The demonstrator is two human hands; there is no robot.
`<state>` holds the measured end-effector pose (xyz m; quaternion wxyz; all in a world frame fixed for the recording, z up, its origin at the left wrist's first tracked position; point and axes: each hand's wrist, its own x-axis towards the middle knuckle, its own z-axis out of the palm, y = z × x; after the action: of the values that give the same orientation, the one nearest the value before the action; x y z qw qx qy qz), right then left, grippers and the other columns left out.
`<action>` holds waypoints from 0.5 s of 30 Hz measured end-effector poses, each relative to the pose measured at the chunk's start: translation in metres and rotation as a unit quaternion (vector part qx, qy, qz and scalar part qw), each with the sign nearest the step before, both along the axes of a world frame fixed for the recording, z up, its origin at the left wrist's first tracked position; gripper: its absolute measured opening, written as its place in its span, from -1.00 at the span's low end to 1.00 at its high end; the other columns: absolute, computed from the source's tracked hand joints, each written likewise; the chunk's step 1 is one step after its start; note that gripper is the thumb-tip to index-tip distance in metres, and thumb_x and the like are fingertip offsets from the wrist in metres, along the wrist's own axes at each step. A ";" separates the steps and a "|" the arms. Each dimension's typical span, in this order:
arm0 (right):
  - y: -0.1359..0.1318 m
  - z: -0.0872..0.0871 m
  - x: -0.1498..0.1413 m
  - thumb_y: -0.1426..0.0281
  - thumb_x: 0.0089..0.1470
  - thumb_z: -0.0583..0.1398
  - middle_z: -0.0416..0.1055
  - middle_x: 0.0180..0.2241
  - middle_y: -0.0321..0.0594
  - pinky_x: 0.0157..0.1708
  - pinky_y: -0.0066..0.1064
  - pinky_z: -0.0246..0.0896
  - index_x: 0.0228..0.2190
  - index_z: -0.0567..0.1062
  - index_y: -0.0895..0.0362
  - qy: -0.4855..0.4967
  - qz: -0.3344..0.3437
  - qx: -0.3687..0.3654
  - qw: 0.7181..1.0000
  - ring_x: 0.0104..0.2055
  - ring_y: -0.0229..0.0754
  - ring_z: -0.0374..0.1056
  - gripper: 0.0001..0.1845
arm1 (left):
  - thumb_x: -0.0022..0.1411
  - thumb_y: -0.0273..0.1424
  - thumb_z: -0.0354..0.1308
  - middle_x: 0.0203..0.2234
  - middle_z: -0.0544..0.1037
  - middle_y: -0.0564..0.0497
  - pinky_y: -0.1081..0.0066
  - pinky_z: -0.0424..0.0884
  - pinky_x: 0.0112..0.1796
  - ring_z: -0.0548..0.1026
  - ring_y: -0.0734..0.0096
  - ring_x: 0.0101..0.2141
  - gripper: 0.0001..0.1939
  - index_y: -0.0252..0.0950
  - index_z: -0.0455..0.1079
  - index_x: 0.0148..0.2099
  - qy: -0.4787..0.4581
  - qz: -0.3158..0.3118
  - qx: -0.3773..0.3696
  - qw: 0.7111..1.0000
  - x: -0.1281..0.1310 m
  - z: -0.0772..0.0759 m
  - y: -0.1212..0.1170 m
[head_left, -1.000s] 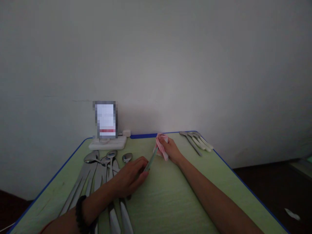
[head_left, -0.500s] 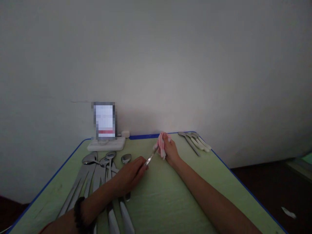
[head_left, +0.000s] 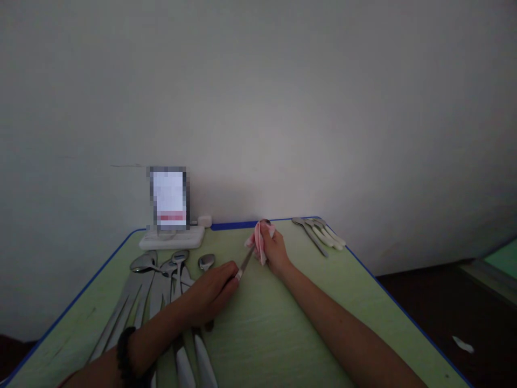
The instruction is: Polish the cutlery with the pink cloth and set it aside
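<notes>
My left hand [head_left: 214, 288] is closed on the handle of a metal spoon [head_left: 245, 262], which slants up and away to the right. A pink and white cloth [head_left: 258, 245] is wrapped round the far part of the spoon, and my right hand [head_left: 277, 253] pinches the cloth there. A dark, shiny rounded end shows just past the top of the cloth; the rest of that end is covered. Beneath and beside my left forearm lies a spread of metal cutlery [head_left: 141, 293], with several spoons and long handles, partly hidden by the arm.
At the back right of the green table [head_left: 266, 334] lie a dark metal spoon [head_left: 311, 237] and several white-handled spoons [head_left: 329, 237]. A lit, blurred screen [head_left: 169, 198] stands on a white base [head_left: 189, 237] at the back left, near the wall [head_left: 283, 118].
The cloth and my right hand have slid slightly along the spoon, so its rounded end now shows above the cloth. The whole view has shifted a little.
</notes>
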<state>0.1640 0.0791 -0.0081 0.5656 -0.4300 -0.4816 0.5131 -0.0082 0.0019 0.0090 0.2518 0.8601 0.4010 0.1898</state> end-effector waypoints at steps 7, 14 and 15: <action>0.008 0.004 0.020 0.00 -0.03 0.06 0.35 -0.65 -0.28 -0.53 -0.45 0.14 -0.59 0.39 0.12 -0.104 -0.119 0.111 0.981 -0.57 -0.24 0.23 -0.56 | 0.32 -0.33 -0.28 -0.48 0.29 0.08 0.42 0.23 -0.37 0.30 0.43 -0.44 -0.76 -0.23 0.08 -0.38 -0.017 -0.004 0.014 1.000 -0.002 0.001 -0.001; 0.013 -0.003 0.025 0.00 -0.11 0.12 0.35 -0.63 -0.30 -0.54 -0.46 0.13 -0.57 0.40 0.15 -0.111 -0.060 0.067 0.990 -0.55 -0.26 0.22 -0.56 | 0.30 -0.36 -0.25 -0.51 0.26 0.08 0.43 0.21 -0.41 0.27 0.43 -0.47 -0.79 -0.24 0.08 -0.39 -0.029 -0.003 0.054 0.998 -0.003 -0.003 -0.002; 0.013 -0.003 0.024 0.01 -0.12 0.14 0.35 -0.63 -0.31 -0.55 -0.46 0.12 -0.55 0.41 0.15 -0.106 -0.048 0.062 0.991 -0.56 -0.27 0.21 -0.57 | 0.30 -0.35 -0.25 -0.51 0.26 0.08 0.43 0.21 -0.41 0.27 0.43 -0.47 -0.79 -0.24 0.08 -0.38 -0.031 0.000 0.052 0.998 -0.003 -0.003 -0.002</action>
<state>0.1883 0.0919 -0.0114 0.5607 -0.4686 -0.5490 0.4057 -0.0108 0.0004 0.0055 0.2191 0.8657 0.3823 0.2375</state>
